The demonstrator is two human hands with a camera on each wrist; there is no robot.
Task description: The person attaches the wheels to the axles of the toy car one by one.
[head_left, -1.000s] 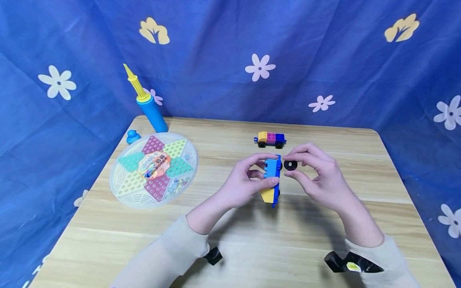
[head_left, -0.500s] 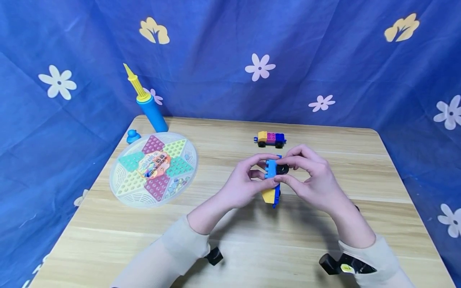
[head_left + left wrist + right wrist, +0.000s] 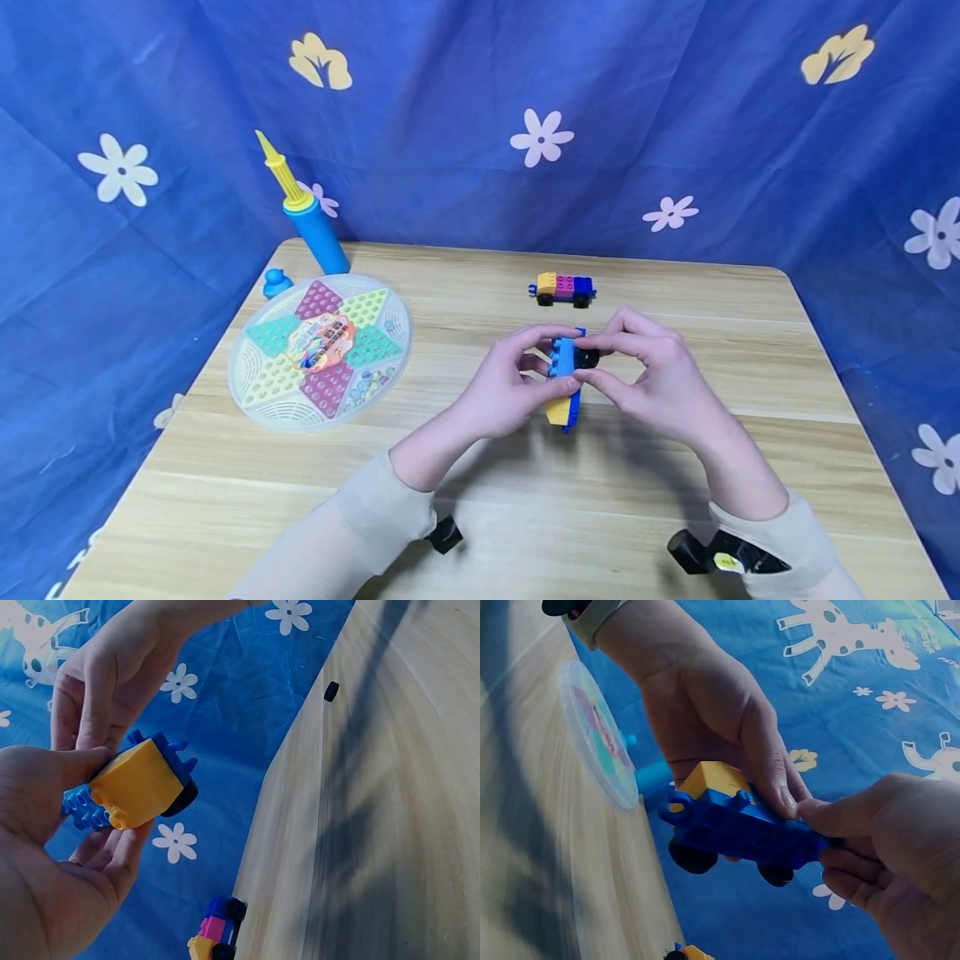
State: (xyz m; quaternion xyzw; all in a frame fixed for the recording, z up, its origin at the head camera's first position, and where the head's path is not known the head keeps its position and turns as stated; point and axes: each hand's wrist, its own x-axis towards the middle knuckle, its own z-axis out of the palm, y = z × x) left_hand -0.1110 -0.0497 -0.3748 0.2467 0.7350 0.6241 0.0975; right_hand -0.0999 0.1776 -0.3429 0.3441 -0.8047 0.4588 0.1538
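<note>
My left hand [image 3: 506, 383] grips a building-block toy car [image 3: 562, 358], which has a dark blue base, a light blue brick and a yellow sloped brick. Held on its side above the table, the car has its base toward the right. My right hand [image 3: 652, 371] pinches a black wheel [image 3: 588, 358] against the base near the car's far end; its fingertips cover part of the wheel. In the right wrist view, two black wheels [image 3: 692, 857] show on the base [image 3: 735, 829]. The yellow brick [image 3: 139, 787] faces the left wrist camera.
A second block car [image 3: 564, 289], yellow, pink and blue, stands farther back on the table [image 3: 465, 283]. Another black wheel [image 3: 331, 691] lies on the tabletop. At left are a round Chinese checkers board [image 3: 251, 404], a blue-and-yellow hand pump [image 3: 321, 237] and a small blue piece [image 3: 277, 284].
My right hand has brought the black wheel leftward from a gap beside the car to its base. The left hand keeps hold of the car in nearly the same place.
</note>
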